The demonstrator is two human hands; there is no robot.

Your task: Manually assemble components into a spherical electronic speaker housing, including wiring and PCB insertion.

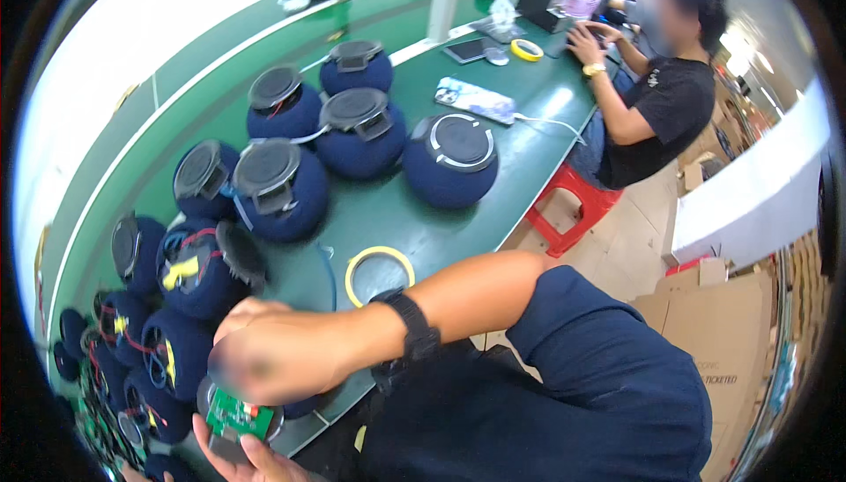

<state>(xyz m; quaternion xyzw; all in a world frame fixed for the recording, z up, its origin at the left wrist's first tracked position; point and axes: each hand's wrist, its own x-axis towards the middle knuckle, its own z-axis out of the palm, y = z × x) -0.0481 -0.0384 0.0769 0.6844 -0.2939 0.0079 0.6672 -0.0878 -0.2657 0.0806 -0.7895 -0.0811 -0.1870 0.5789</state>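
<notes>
At the lower left, my left hand (256, 460) grips a round dark speaker base from below, its fingers and thumb on either side. A green circuit board (236, 413) with small parts on it is fixed to that base. Over the board's far edge, my right hand (286, 350) reaches in with curled fingers. A blur covers its fingertips, so what they hold is hidden. Right beside my hands stand open round speakers (174, 354) in navy fabric, with red and blue wires and yellow tape showing. One has its black cap (240, 253) tilted off to the side.
Several capped navy speakers (361, 134) stand across the green table (352, 218). A yellow tape roll (380, 276) lies near my right forearm. Farther off are a phone (476, 100) on a white cable and a co-worker (661, 85) on a red stool (573, 209). Cardboard boxes (718, 350) stand right.
</notes>
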